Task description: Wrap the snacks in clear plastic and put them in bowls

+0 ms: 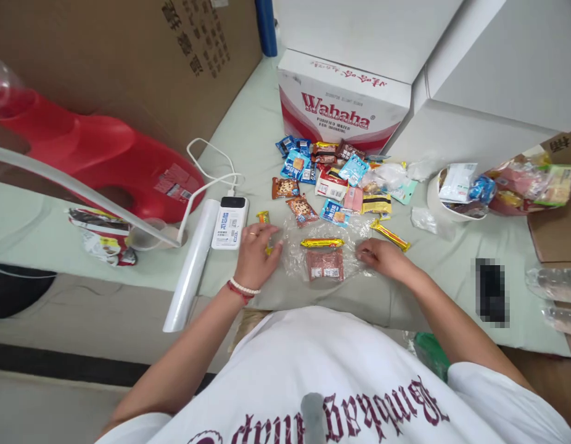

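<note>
A clear plastic bag (pixel 292 251) lies flat on the pale green table (pixel 248 142) right in front of me, with a yellow snack bar (pixel 321 243) and a reddish-brown packet (pixel 324 264) in or on it. My left hand (pixel 255 251) rests at the bag's left edge, fingers curled on the plastic, with a small yellow packet (pixel 264 217) just beyond it. My right hand (pixel 382 256) pinches the bag's right edge. Another yellow bar (pixel 390 235) lies just past that hand.
A heap of snack packets (pixel 334 179) lies before a Wahaha carton (pixel 341 102). A white power bank (pixel 230 222) and a plastic roll (pixel 191 271) sit left. A white bowl (pixel 454 200) of wrappers, a cardboard box (pixel 556 228), a red object (pixel 100 160) and bottles (pixel 556 283) surround.
</note>
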Demonstrator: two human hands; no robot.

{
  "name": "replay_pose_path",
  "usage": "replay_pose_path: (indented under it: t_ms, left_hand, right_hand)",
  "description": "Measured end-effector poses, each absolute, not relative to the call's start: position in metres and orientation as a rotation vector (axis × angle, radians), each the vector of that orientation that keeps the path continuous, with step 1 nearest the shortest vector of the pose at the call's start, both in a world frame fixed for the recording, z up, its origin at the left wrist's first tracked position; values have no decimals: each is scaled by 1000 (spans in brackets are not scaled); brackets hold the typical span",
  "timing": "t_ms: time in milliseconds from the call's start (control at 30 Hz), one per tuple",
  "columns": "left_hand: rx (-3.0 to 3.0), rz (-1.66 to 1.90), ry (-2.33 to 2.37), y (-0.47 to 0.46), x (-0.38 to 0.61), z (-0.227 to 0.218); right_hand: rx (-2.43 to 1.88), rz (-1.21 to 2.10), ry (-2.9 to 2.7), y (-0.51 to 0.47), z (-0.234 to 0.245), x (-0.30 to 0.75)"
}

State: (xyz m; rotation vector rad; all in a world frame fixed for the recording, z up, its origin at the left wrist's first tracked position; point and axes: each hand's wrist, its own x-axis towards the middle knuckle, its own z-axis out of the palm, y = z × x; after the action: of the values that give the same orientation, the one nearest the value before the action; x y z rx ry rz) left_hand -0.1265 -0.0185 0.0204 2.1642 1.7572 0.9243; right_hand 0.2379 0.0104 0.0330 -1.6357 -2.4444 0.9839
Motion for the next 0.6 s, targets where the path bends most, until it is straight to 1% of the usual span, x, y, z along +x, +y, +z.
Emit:
replay_pose_path:
  t_ms: [67, 133, 233, 333, 400, 467, 600]
  left_hand:
    - [2250, 1029, 1774, -28, -124, 39]
    - [2402, 1011, 1594, -34, -114, 52]
    - [2574, 763, 1350, -33, -89, 50]
    - [2584, 429, 1370, -23, -73, 31]
    - [2556, 307, 1377, -18, -72, 21]
    - [2539, 335, 1375, -17, -75, 17]
    - [2527, 534, 1414, -18, -78, 25]
  right_hand:
    - [-1603, 854, -2467, 18, 47, 233]
    - [-1522, 807, -2493, 28, 59, 219]
    - [-1407, 854, -2648, 44, 65, 188]
    - [-1446, 905, -2856, 55, 60, 163]
    - [-1467, 932, -2925, 58, 57, 156]
    - [-1434, 970, -2916, 59, 56, 157]
    - [-1332, 1093, -2854, 55, 61, 165]
